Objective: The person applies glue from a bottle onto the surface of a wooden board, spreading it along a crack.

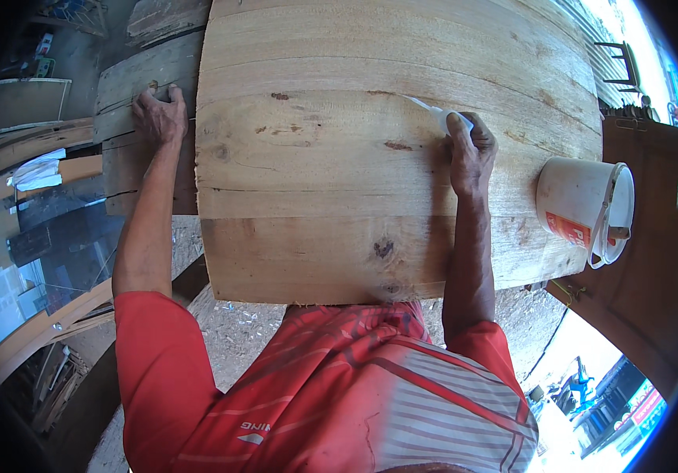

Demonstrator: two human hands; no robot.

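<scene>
A broad panel of pale wooden planks (315, 165) lies in front of me, with knots, cracks and small dark holes. My right hand (473, 158) is closed round a small white squeeze bottle (443, 118). Its thin pointed nozzle tilts toward the far left, its tip close to a seam between two planks. At the left, my left hand (162, 117) rests on a weathered grey board (130, 150) beside the panel. Its fingers are bent and apart. A small brown spot or piece shows by its fingertips; I cannot tell which.
A white bucket (575, 201) with a handle stands on the panel's right side, something brown poking out at its rim. Glass-like panes (63, 236) and framing timber lie at the left. A brown cabinet-like panel (654, 213) stands at the right. Debris-strewn ground (236, 339) shows below.
</scene>
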